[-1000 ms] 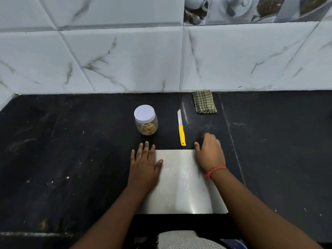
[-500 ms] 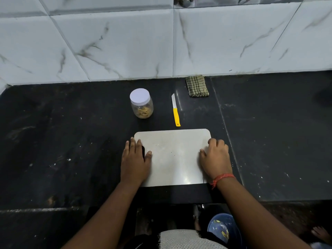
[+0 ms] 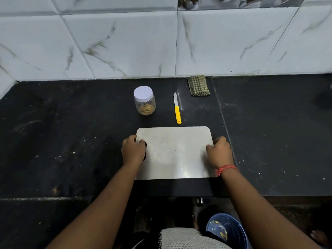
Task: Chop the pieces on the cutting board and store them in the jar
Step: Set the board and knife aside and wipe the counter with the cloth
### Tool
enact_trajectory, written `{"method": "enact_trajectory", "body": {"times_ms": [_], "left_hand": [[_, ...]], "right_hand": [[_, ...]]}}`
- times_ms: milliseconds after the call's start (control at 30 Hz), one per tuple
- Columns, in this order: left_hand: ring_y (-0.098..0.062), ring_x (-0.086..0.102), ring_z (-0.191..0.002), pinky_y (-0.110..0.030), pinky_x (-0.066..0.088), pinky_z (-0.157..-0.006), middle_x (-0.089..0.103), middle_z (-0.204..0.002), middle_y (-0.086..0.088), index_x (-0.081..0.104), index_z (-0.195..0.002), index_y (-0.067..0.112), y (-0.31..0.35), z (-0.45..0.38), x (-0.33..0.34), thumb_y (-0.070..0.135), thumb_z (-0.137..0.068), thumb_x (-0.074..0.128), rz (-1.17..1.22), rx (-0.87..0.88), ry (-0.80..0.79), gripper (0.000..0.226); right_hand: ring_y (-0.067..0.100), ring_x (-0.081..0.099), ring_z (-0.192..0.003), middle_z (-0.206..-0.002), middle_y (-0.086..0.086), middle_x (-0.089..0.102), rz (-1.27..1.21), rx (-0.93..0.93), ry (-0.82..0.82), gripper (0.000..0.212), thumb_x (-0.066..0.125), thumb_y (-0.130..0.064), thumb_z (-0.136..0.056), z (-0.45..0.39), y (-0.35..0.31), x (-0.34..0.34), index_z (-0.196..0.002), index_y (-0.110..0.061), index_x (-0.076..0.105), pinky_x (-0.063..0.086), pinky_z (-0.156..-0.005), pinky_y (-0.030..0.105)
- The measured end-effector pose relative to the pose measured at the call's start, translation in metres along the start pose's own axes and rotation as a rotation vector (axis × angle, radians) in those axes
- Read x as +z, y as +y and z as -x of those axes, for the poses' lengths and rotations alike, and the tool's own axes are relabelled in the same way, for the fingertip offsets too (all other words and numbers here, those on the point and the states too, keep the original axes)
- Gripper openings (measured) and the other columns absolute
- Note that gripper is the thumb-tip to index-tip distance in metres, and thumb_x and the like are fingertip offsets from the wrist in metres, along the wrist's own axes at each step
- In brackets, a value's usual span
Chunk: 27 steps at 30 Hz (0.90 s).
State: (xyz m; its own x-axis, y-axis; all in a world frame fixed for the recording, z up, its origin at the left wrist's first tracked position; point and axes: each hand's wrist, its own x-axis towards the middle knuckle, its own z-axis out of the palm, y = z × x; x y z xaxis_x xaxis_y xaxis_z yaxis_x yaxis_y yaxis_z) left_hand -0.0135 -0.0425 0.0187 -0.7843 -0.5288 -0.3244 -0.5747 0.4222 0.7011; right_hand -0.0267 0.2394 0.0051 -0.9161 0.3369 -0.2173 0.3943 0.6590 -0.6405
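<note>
Your left hand (image 3: 133, 151) and right hand (image 3: 219, 151) grip the side edges of the rigid, smooth, pale rectangular cutting board (image 3: 174, 153); it looks likely to slide.

This is looking like a home kitchen. A black stone countertop (image 3: 71, 141) is running along a wall of white marble-patterned tiles (image 3: 125, 47), with a strip of printed decorative tiles (image 3: 233, 1) showing at the top. A pale cutting board (image 3: 173, 153) is lying on the counter, with a small yellow-handled knife (image 3: 177, 109) and a lidded jar (image 3: 144, 100) sitting just beyond it. A folded checked cloth (image 3: 198, 85) is resting against the wall. Below the counter edge, a blue bucket (image 3: 226, 230) holding scraps is standing on the floor.
</note>
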Motion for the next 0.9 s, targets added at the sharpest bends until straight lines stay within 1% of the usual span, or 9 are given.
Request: {"method": "enact_trajectory", "body": {"times_ms": [100, 133, 200, 267, 367, 533, 700, 800, 900], "left_hand": [[-0.031, 0.066, -0.098, -0.044, 0.059, -0.086, 0.061, -0.118, -0.008, 0.058, -0.122, 0.025, 0.002, -0.01, -0.003, 0.028, -0.087, 0.054, 0.196, -0.14, -0.023, 0.035], [-0.027, 0.065, -0.085, -0.034, 0.061, -0.074, 0.062, -0.104, -0.007, 0.056, -0.129, 0.022, 0.005, -0.01, -0.004, 0.022, -0.091, 0.053, 0.245, -0.169, -0.016, 0.038], [-0.012, 0.048, -0.062, -0.013, 0.044, -0.043, 0.051, -0.079, 0.002, 0.053, -0.134, 0.016, 0.008, -0.01, -0.006, 0.006, -0.099, 0.047, 0.281, -0.198, -0.015, 0.037], [-0.012, 0.039, -0.053, -0.018, 0.033, -0.032, 0.046, -0.069, -0.002, 0.059, -0.111, 0.015, 0.008, -0.012, -0.006, -0.003, -0.095, 0.043, 0.294, -0.24, -0.016, 0.029], [-0.022, 0.042, -0.05, -0.024, 0.03, -0.045, 0.052, -0.071, -0.015, 0.056, -0.073, 0.007, 0.004, -0.017, -0.005, -0.004, -0.082, 0.04, 0.352, -0.242, 0.029, 0.021], [-0.022, 0.069, -0.085, -0.033, 0.057, -0.055, 0.063, -0.1, -0.007, 0.057, -0.103, 0.013, 0.007, -0.013, -0.003, 0.005, -0.099, 0.036, 0.581, -0.259, -0.04, 0.023], [-0.025, 0.071, -0.085, -0.034, 0.057, -0.057, 0.063, -0.103, -0.01, 0.057, -0.106, 0.012, -0.001, -0.015, -0.014, 0.005, -0.103, 0.036, 0.65, -0.28, -0.039, 0.022], [-0.026, 0.071, -0.086, -0.038, 0.059, -0.063, 0.065, -0.102, -0.012, 0.058, -0.104, 0.012, -0.013, -0.016, -0.025, 0.002, -0.101, 0.037, 0.706, -0.315, -0.013, 0.023], [-0.025, 0.071, -0.086, -0.037, 0.059, -0.064, 0.065, -0.1, -0.013, 0.057, -0.106, 0.011, -0.027, -0.02, -0.041, -0.002, -0.099, 0.035, 0.761, -0.345, 0.052, 0.026]], "right_hand": [[0.03, 0.053, -0.09, -0.1, 0.01, 0.055, -0.114, 0.087, -0.021, 0.022, 0.057, -0.012, -0.086, -0.005, -0.001, -0.005, -0.107, -0.005, 0.051, 0.037, -0.072, 0.03], [0.028, 0.05, -0.084, -0.091, 0.008, 0.053, -0.142, 0.115, -0.034, 0.014, 0.056, -0.009, -0.086, -0.009, 0.0, -0.006, -0.099, -0.006, 0.051, 0.035, -0.067, 0.029], [0.025, 0.042, -0.071, -0.069, 0.003, 0.042, -0.154, 0.138, -0.054, 0.016, 0.054, -0.005, -0.082, -0.015, 0.0, -0.008, -0.073, -0.012, 0.043, 0.027, -0.052, 0.029], [0.024, 0.035, -0.06, -0.059, 0.001, 0.034, -0.121, 0.132, -0.065, 0.029, 0.053, -0.003, -0.079, -0.017, -0.003, -0.01, -0.062, -0.015, 0.033, 0.022, -0.047, 0.028], [0.019, 0.03, -0.052, -0.056, 0.001, 0.034, -0.071, 0.116, -0.077, 0.031, 0.053, 0.0, -0.077, -0.016, -0.005, -0.012, -0.057, -0.013, 0.034, 0.021, -0.046, 0.028], [0.02, 0.029, -0.054, -0.055, 0.001, 0.031, -0.039, 0.083, -0.087, 0.031, 0.051, 0.002, -0.076, -0.013, -0.005, -0.013, -0.056, -0.013, 0.033, 0.019, -0.046, 0.028], [0.025, 0.047, -0.067, -0.065, 0.001, 0.049, -0.039, 0.034, -0.115, 0.02, 0.056, -0.012, -0.082, -0.009, -0.007, -0.008, -0.063, -0.015, 0.051, 0.033, -0.055, 0.029], [0.02, 0.058, -0.085, -0.089, -0.001, 0.062, -0.113, 0.011, -0.167, 0.011, 0.054, -0.015, -0.089, -0.001, -0.015, 0.0, -0.093, -0.015, 0.064, 0.038, -0.069, 0.028], [0.019, 0.06, -0.088, -0.093, -0.002, 0.065, -0.144, -0.03, -0.229, 0.016, 0.052, -0.013, -0.09, 0.005, -0.031, 0.011, -0.1, -0.017, 0.063, 0.04, -0.072, 0.028]]}}
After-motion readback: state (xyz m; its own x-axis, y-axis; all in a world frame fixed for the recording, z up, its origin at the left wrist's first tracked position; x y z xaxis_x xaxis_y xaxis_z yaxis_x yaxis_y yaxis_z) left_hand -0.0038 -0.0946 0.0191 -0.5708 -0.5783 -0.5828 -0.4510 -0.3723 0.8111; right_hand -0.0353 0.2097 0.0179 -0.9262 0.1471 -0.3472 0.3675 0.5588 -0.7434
